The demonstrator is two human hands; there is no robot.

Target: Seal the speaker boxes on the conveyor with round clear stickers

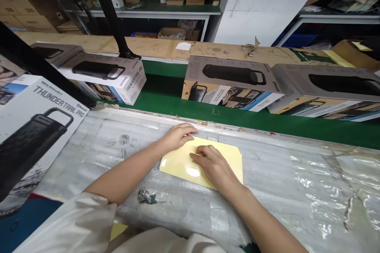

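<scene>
A glossy yellow sheet [181, 164] lies flat on the plastic-wrapped work surface [285, 189] in front of me. My left hand [177, 136] rests on the sheet's far left corner, fingers curled down onto its edge. My right hand [213, 166] lies on top of the sheet's middle, fingers bent and pressing on it. Neither hand lifts the sheet; whether the fingertips pinch anything on it is hidden.
Speaker boxes lie on the green conveyor belt [166, 95]: one at left [103, 77], one at centre [231, 83], one at right [323, 91]. A large "Thunder Trail Pro" box [32, 126] stands at my left. A black post [109, 12] rises behind. A crumpled scrap [147, 196] lies nearby.
</scene>
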